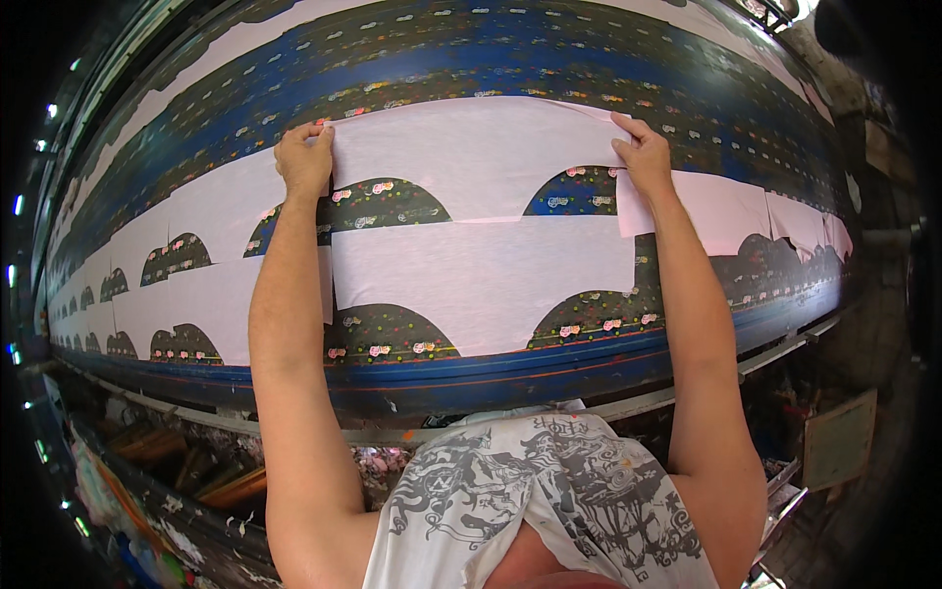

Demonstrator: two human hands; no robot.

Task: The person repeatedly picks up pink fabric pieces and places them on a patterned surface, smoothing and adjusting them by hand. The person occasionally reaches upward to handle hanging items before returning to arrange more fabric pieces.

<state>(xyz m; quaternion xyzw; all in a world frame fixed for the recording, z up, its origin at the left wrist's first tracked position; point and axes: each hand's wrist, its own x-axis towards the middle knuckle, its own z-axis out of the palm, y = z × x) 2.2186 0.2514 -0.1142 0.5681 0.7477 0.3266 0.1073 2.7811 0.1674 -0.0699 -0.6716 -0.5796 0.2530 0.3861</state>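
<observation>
A pale pink cut fabric piece [476, 157] with curved cutouts along its near edge is spread over a long dark printing table [422, 74] patterned with small coloured marks. My left hand [306, 160] pinches its far left corner between thumb and fingers. At the far right corner my right hand [643, 155] is closed, thumb and forefinger on the fabric's edge. The far edge bows slightly between the hands. Directly nearer me lies a second pink piece [481, 280] of similar shape, flat on the table.
More pink pieces [211, 221] continue in rows to the left. To the right, another pink piece [702, 211] has rumpled, overlapping neighbours [805, 221]. A blue band [471, 373] and a rail [648, 401] edge the table near me. A flat board [839, 440] leans at the lower right.
</observation>
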